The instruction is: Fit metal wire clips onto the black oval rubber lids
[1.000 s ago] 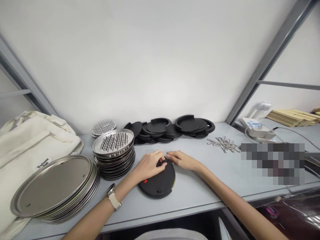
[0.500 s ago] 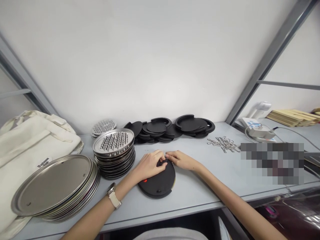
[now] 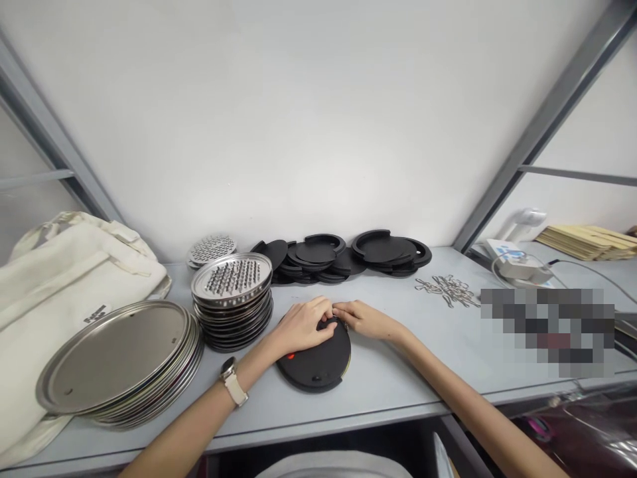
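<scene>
A round black disc (image 3: 318, 365) lies on the grey tabletop in front of me, with a red spot at its left and a yellowish rim showing at its right. My left hand (image 3: 304, 325) rests over its far left part, fingers curled and thumb on top, closed on it. At the far edge, the fingertips of my right hand (image 3: 367, 320) are pinched together against the disc. A small bit of metal shows by these fingertips, too small to name. Behind and right of my hands lies a loose pile of metal clips (image 3: 448, 290).
Stacked round grater plates (image 3: 233, 282) stand left of my hands. Nearer is a stack of oval metal trays (image 3: 114, 358) on a cream cloth bag (image 3: 64, 265). Black discs and rims (image 3: 318, 251) line the wall. Wooden boards (image 3: 587, 241) and a white device (image 3: 515, 265) are at right.
The view has shifted slightly. Both hands stay at the disc's far edge, with the left fingers a little closer together around the pinched spot.
</scene>
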{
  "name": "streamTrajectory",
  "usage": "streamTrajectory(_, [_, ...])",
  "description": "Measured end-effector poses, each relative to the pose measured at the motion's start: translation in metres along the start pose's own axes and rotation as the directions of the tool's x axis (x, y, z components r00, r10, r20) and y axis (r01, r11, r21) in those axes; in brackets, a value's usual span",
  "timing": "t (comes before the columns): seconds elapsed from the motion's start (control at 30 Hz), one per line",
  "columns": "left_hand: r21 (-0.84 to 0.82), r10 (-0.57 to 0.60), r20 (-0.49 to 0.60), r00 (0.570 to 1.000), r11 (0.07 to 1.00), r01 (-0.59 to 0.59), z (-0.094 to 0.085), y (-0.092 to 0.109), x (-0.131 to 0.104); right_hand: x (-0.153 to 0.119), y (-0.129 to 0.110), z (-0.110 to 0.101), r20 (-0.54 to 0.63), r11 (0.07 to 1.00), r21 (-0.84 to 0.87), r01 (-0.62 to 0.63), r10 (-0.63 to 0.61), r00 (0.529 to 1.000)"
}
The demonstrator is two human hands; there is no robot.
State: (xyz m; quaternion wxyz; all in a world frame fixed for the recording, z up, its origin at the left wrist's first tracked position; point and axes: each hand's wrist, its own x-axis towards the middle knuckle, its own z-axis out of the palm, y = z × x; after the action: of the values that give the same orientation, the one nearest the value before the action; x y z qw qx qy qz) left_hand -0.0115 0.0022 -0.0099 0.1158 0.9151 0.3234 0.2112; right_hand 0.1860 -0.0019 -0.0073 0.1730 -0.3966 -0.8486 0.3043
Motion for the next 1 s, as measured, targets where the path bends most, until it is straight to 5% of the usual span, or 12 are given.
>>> streamTrajectory(1.0, [0.008,-0.014,-0.012,1.0,1.0,0.014,-0.0011,0.0045,-0.0003,-0.0026,0.0059,0.0042,-0.048,0.995,-0.018,-0.101,0.1,0.994])
